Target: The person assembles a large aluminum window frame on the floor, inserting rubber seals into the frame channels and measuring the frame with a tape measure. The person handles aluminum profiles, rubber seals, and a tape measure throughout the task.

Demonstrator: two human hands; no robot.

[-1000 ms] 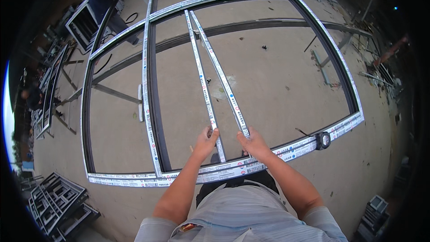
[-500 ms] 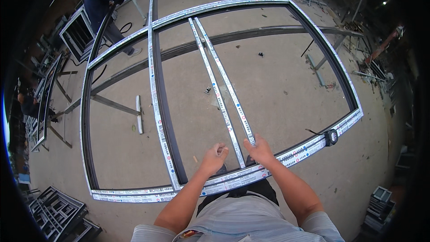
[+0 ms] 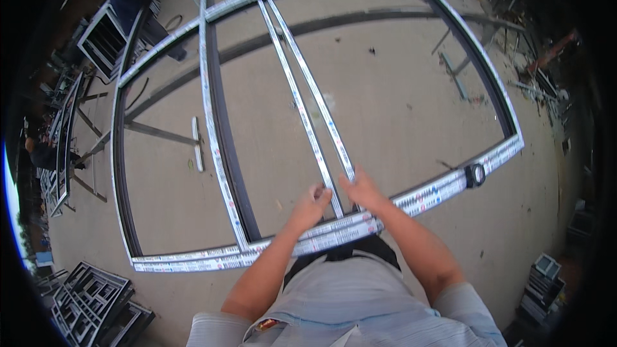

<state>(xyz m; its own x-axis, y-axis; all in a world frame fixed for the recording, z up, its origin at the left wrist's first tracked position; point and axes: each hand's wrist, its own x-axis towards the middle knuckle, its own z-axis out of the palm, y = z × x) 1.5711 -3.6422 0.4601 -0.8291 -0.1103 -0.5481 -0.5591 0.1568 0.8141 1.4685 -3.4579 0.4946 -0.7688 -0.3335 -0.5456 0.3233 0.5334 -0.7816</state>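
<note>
Lower centre | right hand (image 3: 364, 193) pinches slim white film-wrapped strip (image 3: 318, 101) | left hand (image 3: 308, 209): can't tell from here | likely light, stiff; grip near end

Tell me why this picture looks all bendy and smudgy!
In the head view, the fisheye lens bows the big frame; in the head view, the thin strips look smeared, maybe from camera movement; also in the head view, the corners are black and a bright patch glares far left.

Head-worn fisheye view, looking steeply down and forward, wearer's torso (image 3: 340, 302) nearest, large frame (image 3: 430, 196) beyond
</note>
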